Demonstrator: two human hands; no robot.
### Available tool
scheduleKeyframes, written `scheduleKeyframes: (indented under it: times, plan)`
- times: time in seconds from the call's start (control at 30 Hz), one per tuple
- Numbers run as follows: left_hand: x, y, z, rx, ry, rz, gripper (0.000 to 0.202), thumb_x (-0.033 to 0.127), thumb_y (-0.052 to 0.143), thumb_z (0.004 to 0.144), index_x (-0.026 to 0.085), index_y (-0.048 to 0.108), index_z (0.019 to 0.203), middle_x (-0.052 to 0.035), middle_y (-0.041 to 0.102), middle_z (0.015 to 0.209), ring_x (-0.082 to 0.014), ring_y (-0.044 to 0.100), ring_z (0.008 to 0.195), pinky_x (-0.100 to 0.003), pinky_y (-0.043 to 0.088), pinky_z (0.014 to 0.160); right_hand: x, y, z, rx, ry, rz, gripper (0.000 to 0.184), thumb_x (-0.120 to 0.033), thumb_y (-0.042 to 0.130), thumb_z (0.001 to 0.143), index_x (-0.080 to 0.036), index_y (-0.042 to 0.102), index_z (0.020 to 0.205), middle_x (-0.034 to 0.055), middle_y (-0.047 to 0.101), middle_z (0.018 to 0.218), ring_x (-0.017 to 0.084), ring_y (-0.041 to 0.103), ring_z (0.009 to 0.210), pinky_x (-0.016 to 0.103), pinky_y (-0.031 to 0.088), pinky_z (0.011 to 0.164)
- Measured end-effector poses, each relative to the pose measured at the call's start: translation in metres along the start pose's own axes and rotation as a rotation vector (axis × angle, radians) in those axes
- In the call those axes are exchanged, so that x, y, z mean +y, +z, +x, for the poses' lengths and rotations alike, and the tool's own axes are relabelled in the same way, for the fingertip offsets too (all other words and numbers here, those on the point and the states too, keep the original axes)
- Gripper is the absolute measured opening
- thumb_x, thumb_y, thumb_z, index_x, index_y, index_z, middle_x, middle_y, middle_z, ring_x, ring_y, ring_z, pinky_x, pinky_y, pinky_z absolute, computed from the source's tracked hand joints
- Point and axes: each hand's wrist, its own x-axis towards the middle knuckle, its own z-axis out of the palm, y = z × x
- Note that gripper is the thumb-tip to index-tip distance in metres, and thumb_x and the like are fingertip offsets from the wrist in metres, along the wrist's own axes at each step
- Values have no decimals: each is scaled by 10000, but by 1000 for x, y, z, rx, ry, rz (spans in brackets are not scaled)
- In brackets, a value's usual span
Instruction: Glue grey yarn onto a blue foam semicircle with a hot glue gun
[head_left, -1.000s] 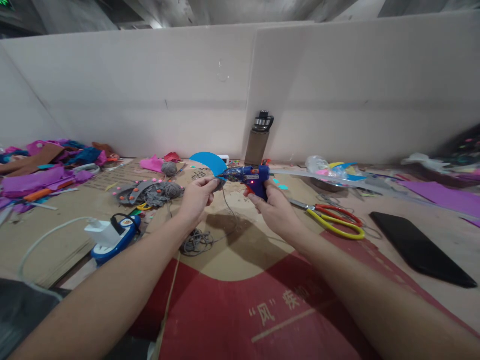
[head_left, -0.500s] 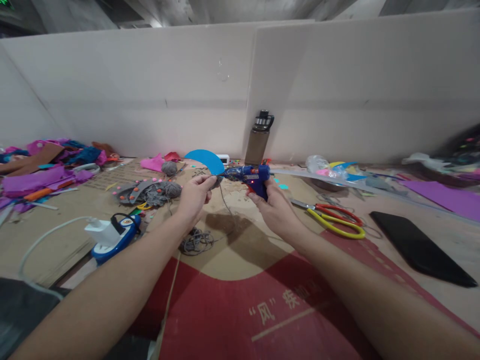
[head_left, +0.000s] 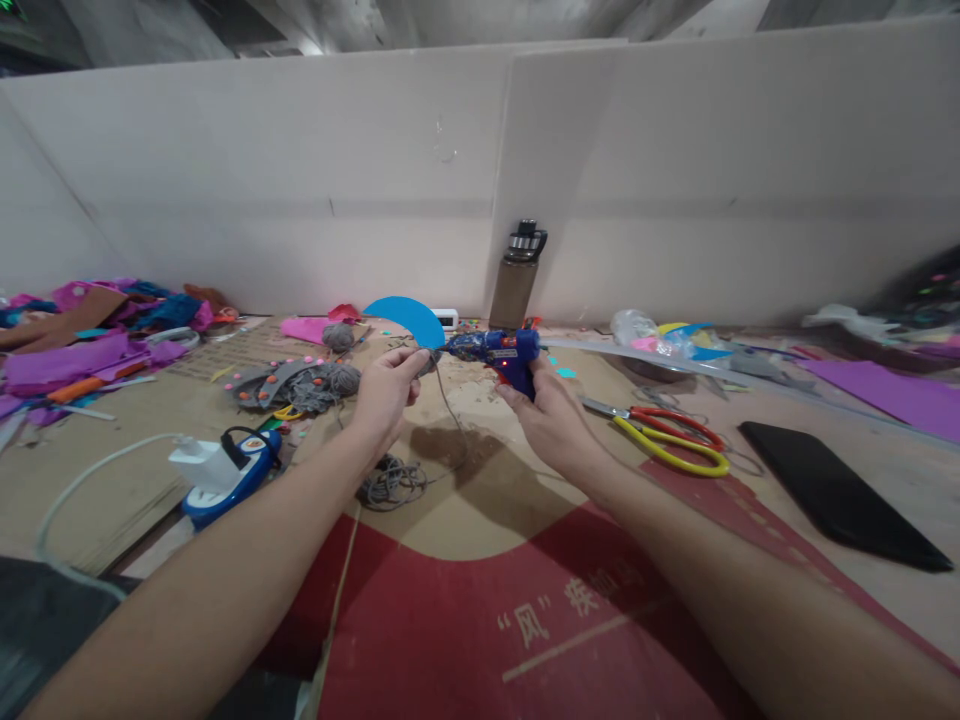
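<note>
My left hand (head_left: 391,388) pinches the lower end of a curved blue crescent-shaped piece (head_left: 409,313), together with a bit of grey yarn. From those fingers a strand of yarn (head_left: 452,408) hangs down to a loose grey tangle (head_left: 394,484) on the cardboard. My right hand (head_left: 546,405) is wrapped round the handle of a blue hot glue gun (head_left: 499,348), a long clear glue stick (head_left: 637,352) trailing from its back. The gun's nozzle points left and is at the blue piece's lower end, beside my left fingertips; whether it touches cannot be made out.
Scissors (head_left: 667,440) with red and yellow handles and a black phone (head_left: 840,495) lie to the right. A bottle (head_left: 519,275) stands at the back wall. On the left are a blue power socket (head_left: 232,485) with a plug, grey yarn pieces (head_left: 300,388) and coloured scraps (head_left: 97,345).
My left hand and the blue piece have shifted very slightly to the left. The glue gun in my right hand is practically still.
</note>
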Motion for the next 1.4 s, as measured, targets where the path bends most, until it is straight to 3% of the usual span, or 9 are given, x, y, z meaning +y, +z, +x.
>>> scheduleKeyframes:
  times: [0.53, 0.8, 0.9, 1.0, 1.1, 1.23, 1.4]
  plan:
    - [-1, -1, 1, 26, -5, -13, 255, 360, 701, 646, 149, 604, 751, 64, 466, 500, -29, 346, 351, -179, 154, 346, 3, 0, 0, 9, 13, -45, 319, -321, 485, 854, -182, 525, 1139, 106, 632, 1028, 260, 569, 952, 405, 431, 828]
    - [2, -3, 3, -11, -56, -119, 258, 332, 718, 621, 153, 548, 694, 65, 450, 517, -21, 332, 350, -171, 107, 343, 1, -1, 2, 19, 58, 4, 297, -303, 498, 837, -185, 527, 1108, 102, 630, 1038, 243, 577, 925, 376, 439, 807]
    - [2, -3, 4, -18, -60, -146, 253, 323, 713, 627, 155, 531, 680, 64, 452, 515, -20, 325, 347, -174, 91, 342, 5, 1, 6, -17, 164, 78, 280, -295, 521, 813, -182, 524, 1068, 89, 636, 990, 209, 592, 833, 348, 462, 750]
    - [2, -3, 4, -23, -56, -151, 271, 328, 724, 618, 155, 523, 676, 70, 444, 521, -16, 329, 344, -170, 91, 339, 14, 6, 8, -137, 359, 235, 200, -291, 525, 799, -185, 505, 967, 38, 627, 782, 138, 543, 557, 280, 453, 542]
    - [2, -1, 2, -3, -63, -128, 287, 330, 742, 598, 150, 547, 707, 69, 464, 542, -11, 341, 347, -164, 97, 338, 23, 14, 9, -252, 520, 307, 116, -259, 500, 807, -185, 485, 895, -18, 558, 596, 115, 504, 444, 233, 396, 441]
    - [1, 2, -1, -2, -65, -70, 285, 345, 742, 603, 151, 584, 740, 68, 462, 511, -19, 355, 354, -161, 120, 340, 30, 21, 13, -338, 607, 101, 192, -324, 440, 860, -164, 540, 895, 32, 602, 646, 128, 533, 446, 238, 377, 439]
    - [0, 4, -3, -24, -33, -12, 256, 357, 724, 629, 159, 604, 738, 70, 448, 480, -29, 366, 359, -166, 141, 341, 37, 20, 18, -239, 408, -327, 215, -310, 488, 840, -146, 612, 898, 123, 666, 896, 195, 622, 780, 266, 420, 646]
